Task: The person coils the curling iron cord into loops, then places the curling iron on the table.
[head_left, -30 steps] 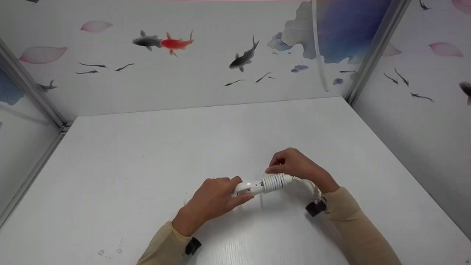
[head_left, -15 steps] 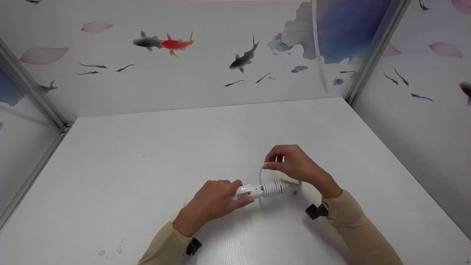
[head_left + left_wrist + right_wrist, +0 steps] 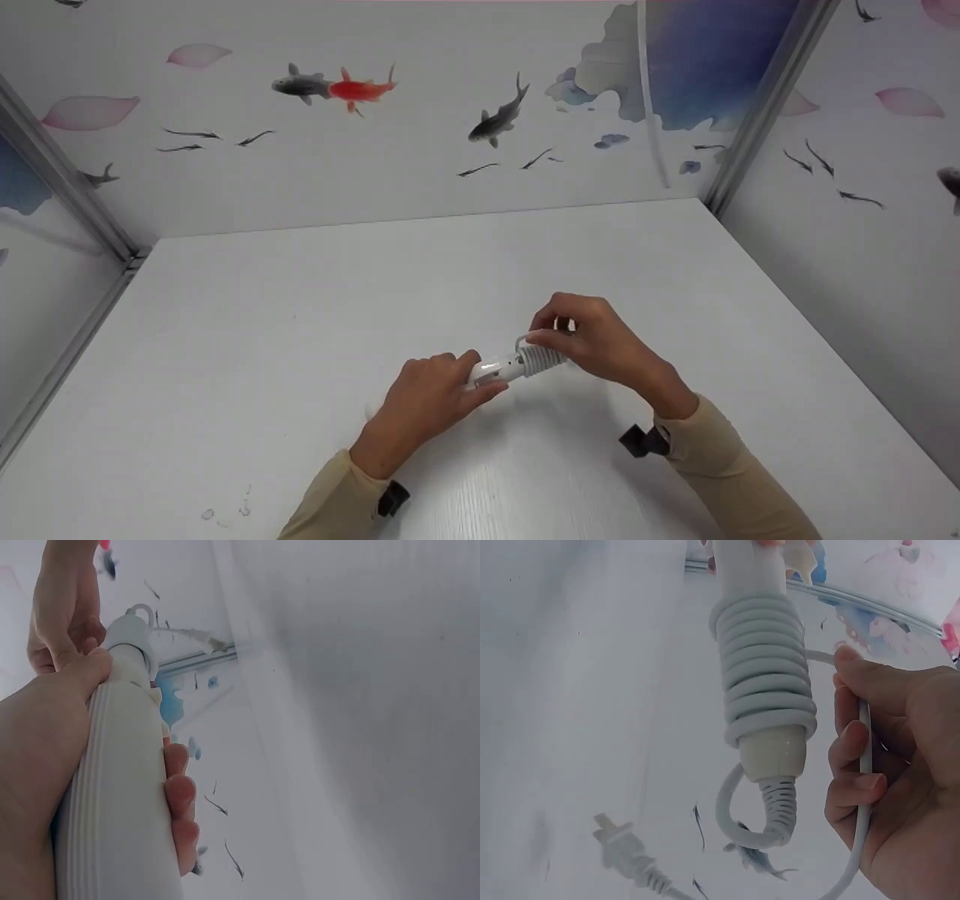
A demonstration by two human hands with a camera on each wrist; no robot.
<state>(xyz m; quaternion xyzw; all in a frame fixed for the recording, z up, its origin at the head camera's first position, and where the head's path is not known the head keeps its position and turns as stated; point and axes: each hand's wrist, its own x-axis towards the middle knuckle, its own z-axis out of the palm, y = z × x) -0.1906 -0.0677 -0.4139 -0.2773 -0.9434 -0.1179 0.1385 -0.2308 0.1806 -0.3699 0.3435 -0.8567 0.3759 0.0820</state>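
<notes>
A white hair-styling iron (image 3: 495,370) is held above the table, tilted up towards the right. My left hand (image 3: 424,397) grips its body, thumb on one side and fingers (image 3: 181,791) curled round the other in the left wrist view. White power cord coils (image 3: 769,664) wrap the handle end in neat turns. My right hand (image 3: 600,341) pinches the loose cord (image 3: 864,742) beside the coils, fingers curled over it. In the right wrist view the two-pin plug (image 3: 626,851) hangs free at the cord's end. My left hand hides most of the iron in the head view.
The white tabletop (image 3: 300,300) spreads under both hands. Panels printed with fish and petals stand at the back (image 3: 420,165) and sides, with metal posts (image 3: 772,112) at the corners. Black straps with small cameras (image 3: 643,441) sit at the wrists.
My right hand first drew the cord up and away from the iron, then brought it over beside the coils. The iron has shifted slightly left and its coiled end has risen.
</notes>
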